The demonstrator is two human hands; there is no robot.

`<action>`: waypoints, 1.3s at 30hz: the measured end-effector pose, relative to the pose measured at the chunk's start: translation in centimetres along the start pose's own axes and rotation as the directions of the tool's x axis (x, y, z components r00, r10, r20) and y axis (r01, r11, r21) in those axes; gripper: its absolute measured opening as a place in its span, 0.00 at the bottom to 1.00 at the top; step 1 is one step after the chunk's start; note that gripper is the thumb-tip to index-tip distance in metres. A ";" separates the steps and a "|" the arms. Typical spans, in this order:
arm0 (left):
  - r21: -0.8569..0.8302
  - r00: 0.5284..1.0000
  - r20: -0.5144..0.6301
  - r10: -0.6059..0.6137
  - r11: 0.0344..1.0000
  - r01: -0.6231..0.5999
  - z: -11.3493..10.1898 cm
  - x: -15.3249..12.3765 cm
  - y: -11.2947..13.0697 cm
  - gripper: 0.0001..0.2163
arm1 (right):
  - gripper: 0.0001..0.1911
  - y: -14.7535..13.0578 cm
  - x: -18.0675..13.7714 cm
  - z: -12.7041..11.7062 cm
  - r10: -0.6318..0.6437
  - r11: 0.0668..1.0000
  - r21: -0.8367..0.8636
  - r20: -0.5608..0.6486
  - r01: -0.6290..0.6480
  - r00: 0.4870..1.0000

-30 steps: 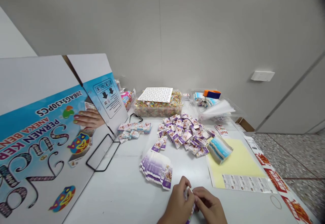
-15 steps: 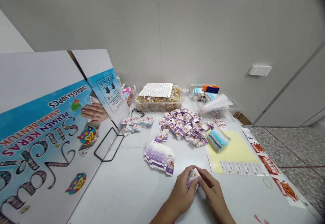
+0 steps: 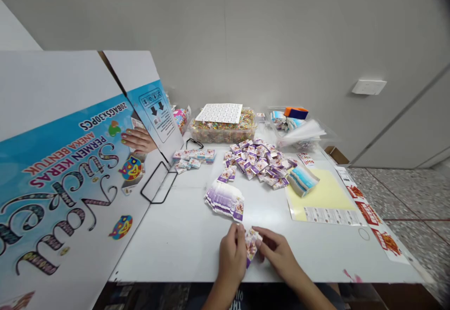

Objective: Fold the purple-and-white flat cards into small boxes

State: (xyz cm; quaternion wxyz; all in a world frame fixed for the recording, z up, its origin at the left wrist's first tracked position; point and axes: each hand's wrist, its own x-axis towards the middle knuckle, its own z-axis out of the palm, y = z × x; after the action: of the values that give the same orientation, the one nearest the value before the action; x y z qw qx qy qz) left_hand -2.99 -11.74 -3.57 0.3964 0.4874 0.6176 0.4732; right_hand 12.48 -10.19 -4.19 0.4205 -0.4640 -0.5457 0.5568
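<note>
Low over the near edge of the table I hold a small purple-and-white printed packet [image 3: 251,244] between my hands. My left hand [image 3: 232,253] is closed at its left edge, the thumb and fingers pressed together there. From the other side, my right hand [image 3: 277,252] pinches it between thumb and fingers. Just beyond my hands lies a fanned stack of purple-and-white cards [image 3: 225,200]. A loose heap of similar small packets [image 3: 258,162] sits behind that stack.
A big printed carton [image 3: 70,160] stands on the left, with a black wire frame [image 3: 158,202] beside it. Against the wall are a clear tub of colourful bits [image 3: 221,134] and a clear tray [image 3: 302,143]. A blue-white bundle [image 3: 303,181] rests on a yellow sheet [image 3: 325,192].
The view has tilted down, so the table's near edge shows. Both hands have shifted slightly left, and the packet has turned so that more of its printed face is visible.
</note>
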 end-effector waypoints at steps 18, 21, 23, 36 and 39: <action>0.056 0.996 -0.085 0.017 0.998 -0.012 -2.7 1.3 -1.9 0.14 | 0.45 -0.6 9.2 -0.4 -0.178 0.848 -0.464 0.206 0.256 0.962; 0.059 0.997 -0.081 0.018 0.998 -0.013 -2.8 1.3 -1.8 0.14 | 0.47 -0.7 9.3 0.6 -0.178 0.777 -0.552 0.267 0.302 0.947; 0.063 0.997 -0.073 0.022 0.998 -0.017 -2.8 1.2 -1.8 0.14 | 0.49 -0.7 9.3 0.9 -0.181 0.742 -0.587 0.291 0.325 0.939; -0.088 0.997 -0.071 0.006 0.996 -0.013 -3.2 0.8 -1.8 0.16 | 0.53 -2.1 5.9 -0.1 -0.266 0.779 -0.512 0.254 0.363 0.930; -0.263 0.996 0.086 -0.029 0.963 0.051 -3.3 -0.1 -1.4 0.19 | 0.53 -2.7 2.1 -0.4 -0.260 0.789 -0.498 0.262 0.361 0.929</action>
State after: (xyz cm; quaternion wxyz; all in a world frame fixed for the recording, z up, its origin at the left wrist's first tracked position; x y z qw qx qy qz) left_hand -6.46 -12.58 -4.12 0.4923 0.4362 0.5419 0.5232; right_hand 12.34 -7.89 -1.57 0.3084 -0.4145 -0.7842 0.3438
